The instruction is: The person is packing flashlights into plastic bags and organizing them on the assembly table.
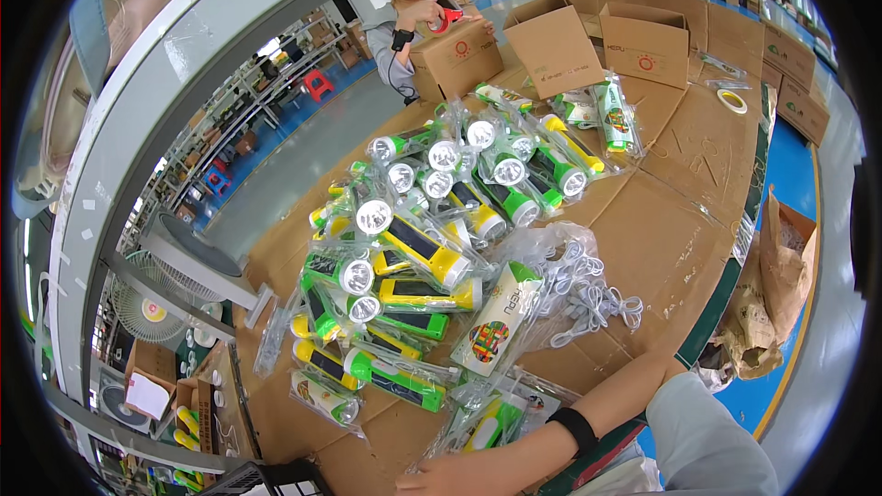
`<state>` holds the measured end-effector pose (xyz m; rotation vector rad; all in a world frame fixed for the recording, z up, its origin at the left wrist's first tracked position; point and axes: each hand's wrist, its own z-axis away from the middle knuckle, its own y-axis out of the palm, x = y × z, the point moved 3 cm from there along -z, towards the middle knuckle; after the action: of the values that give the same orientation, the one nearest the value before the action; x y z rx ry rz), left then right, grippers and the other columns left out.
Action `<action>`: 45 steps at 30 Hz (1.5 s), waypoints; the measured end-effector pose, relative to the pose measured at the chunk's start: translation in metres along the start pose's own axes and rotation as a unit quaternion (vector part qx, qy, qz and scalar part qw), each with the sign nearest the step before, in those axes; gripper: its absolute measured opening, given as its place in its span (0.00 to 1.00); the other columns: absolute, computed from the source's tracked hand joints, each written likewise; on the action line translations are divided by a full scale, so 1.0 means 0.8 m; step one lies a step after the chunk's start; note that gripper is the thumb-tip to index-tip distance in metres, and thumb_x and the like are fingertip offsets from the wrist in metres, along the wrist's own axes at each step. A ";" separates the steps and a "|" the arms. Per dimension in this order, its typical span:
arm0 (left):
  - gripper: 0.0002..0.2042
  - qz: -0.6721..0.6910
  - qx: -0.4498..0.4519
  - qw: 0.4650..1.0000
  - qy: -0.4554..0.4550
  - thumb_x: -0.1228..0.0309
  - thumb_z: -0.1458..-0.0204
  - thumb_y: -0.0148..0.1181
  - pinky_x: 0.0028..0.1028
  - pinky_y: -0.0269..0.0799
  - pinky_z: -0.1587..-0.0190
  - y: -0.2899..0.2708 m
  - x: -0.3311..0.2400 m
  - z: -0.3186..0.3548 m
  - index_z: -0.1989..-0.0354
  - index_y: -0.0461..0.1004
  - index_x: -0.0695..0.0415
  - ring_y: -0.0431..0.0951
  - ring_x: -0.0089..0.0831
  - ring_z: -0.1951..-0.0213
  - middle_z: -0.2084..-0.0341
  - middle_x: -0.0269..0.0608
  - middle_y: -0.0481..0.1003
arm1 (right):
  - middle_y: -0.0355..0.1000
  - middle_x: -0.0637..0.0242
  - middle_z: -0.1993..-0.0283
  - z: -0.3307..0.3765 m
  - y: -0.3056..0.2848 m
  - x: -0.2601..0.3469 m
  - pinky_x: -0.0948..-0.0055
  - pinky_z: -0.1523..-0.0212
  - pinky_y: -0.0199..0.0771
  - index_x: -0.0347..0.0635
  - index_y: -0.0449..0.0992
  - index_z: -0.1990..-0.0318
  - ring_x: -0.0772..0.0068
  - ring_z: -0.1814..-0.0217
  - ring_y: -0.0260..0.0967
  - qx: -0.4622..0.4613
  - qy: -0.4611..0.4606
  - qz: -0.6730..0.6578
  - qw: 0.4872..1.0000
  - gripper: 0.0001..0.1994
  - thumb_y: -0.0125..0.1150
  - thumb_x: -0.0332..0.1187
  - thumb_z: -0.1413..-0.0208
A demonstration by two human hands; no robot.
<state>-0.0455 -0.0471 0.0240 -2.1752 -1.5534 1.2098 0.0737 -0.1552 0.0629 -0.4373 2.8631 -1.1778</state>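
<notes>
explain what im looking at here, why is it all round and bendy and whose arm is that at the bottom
This is one picture from a wide fisheye camera worn on a person's head, looking down at their work. The lens bends straight edges, hence the round look.

The arm along the bottom is the wearer's own right arm, with a black wristband. Its right hand rests at the lower edge, beside a bagged flashlight; whether it grips anything cannot be told. The left hand is out of view.

The cardboard-covered table holds a pile of green and yellow flashlights in clear bags, plus a bag of white cords and a tape roll.

At the far end another person handles a cardboard box.
</notes>
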 end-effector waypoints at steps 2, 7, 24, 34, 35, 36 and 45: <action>0.04 0.017 -0.026 0.999 0.033 0.85 0.51 0.54 0.28 0.60 0.76 -0.005 -0.006 -0.001 0.76 0.72 0.66 0.69 0.35 0.78 0.80 0.46 0.70 | 0.65 0.71 0.70 -0.003 0.002 0.003 0.74 0.74 0.66 0.45 0.69 0.68 0.72 0.63 0.66 -0.002 -0.015 -0.002 1.000 0.08 0.58 0.34 0.54; 0.01 0.000 -0.005 1.000 -0.005 0.83 0.51 0.57 0.30 0.63 0.74 -0.018 -0.011 0.006 0.73 0.74 0.67 0.72 0.38 0.76 0.78 0.47 0.74 | 0.65 0.71 0.70 -0.003 0.002 0.010 0.75 0.74 0.64 0.46 0.68 0.68 0.71 0.63 0.65 -0.017 -0.049 -0.002 0.999 0.08 0.58 0.35 0.54; 0.04 0.102 -0.148 0.946 -0.270 0.75 0.41 0.56 0.23 0.70 0.62 -0.136 0.052 0.022 0.64 0.73 0.63 0.72 0.23 0.66 0.68 0.38 0.75 | 0.64 0.61 0.71 0.006 -0.061 -0.075 0.63 0.78 0.66 0.43 0.64 0.63 0.57 0.73 0.68 0.075 0.147 -0.149 0.975 0.06 0.51 0.34 0.40; 0.11 0.284 0.068 0.921 -0.259 0.74 0.44 0.59 0.25 0.70 0.56 -0.114 -0.010 0.021 0.55 0.72 0.65 0.74 0.29 0.61 0.59 0.45 0.74 | 0.70 0.69 0.73 0.090 -0.169 -0.166 0.83 0.78 0.57 0.42 0.65 0.67 0.87 0.80 0.58 -0.504 0.375 -0.095 0.772 0.11 0.46 0.36 0.33; 0.11 0.282 0.062 0.921 -0.262 0.74 0.44 0.59 0.25 0.70 0.56 -0.117 -0.021 0.008 0.55 0.72 0.65 0.74 0.29 0.61 0.59 0.45 0.74 | 0.70 0.70 0.76 0.094 -0.175 -0.170 0.85 0.81 0.51 0.43 0.64 0.68 0.91 0.83 0.51 -0.578 0.359 -0.122 0.722 0.11 0.46 0.37 0.33; 0.17 0.331 0.075 0.929 -0.147 0.68 0.46 0.62 0.31 0.70 0.55 -0.124 -0.047 -0.014 0.53 0.71 0.67 0.74 0.35 0.60 0.57 0.50 0.74 | 0.72 0.69 0.69 0.106 -0.179 -0.178 0.86 0.78 0.56 0.44 0.64 0.65 0.90 0.79 0.57 -0.572 0.340 -0.117 0.737 0.09 0.45 0.37 0.33; 0.35 0.663 0.175 0.683 0.250 0.51 0.48 0.62 0.56 0.64 0.47 -0.116 -0.120 -0.041 0.38 0.63 0.63 0.63 0.64 0.41 0.45 0.59 0.68 | 0.37 0.50 0.25 0.130 -0.132 -0.238 0.61 0.28 0.39 0.41 0.42 0.29 0.53 0.22 0.30 -0.292 0.476 0.009 0.829 0.43 0.62 0.24 0.49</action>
<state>-0.0965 -0.0813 0.1473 -2.8387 0.6869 0.7779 0.2953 -0.2482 0.0442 0.3238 4.0689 -0.5176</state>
